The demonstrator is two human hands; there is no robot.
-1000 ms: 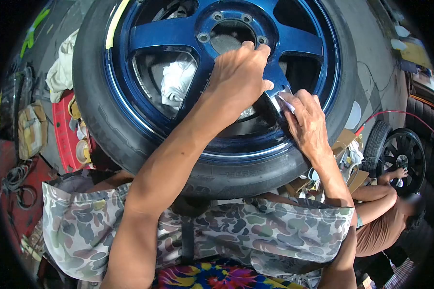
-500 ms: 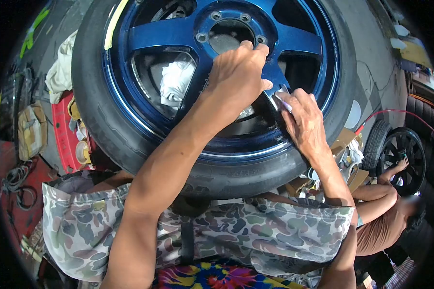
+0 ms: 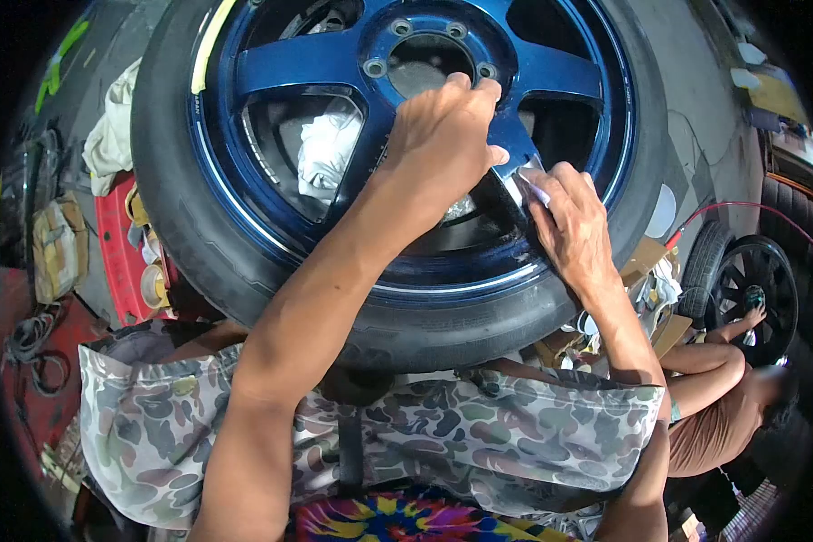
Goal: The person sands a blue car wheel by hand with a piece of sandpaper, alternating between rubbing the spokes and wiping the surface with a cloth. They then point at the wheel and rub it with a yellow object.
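Observation:
A blue alloy wheel (image 3: 298,65) with a black tyre (image 3: 176,208) lies face up in front of my lap. My left hand (image 3: 447,126) is on its hub, fingers curled over the edge of the centre hole and thumb along a spoke. My right hand (image 3: 571,212) pinches a folded, pale piece of sandpaper (image 3: 535,188) against the side of the lower right spoke, where the surface looks whitish. Its fingertips are partly hidden. A crumpled white cloth (image 3: 327,154) shows through the opening left of my left forearm. Yellow tape (image 3: 210,50) runs along the rim's upper left.
At the right, a co-worker (image 3: 714,425) sits by a black wheel (image 3: 759,289) with one hand on it. A red hose (image 3: 741,206) crosses there. A red tray (image 3: 122,244) with tape rolls and a pale cloth (image 3: 113,126) lie on the left.
My right hand and the sandpaper have shifted very slightly on the spoke. My left hand keeps its hold on the hub. The co-worker's hand has moved a little on the black wheel.

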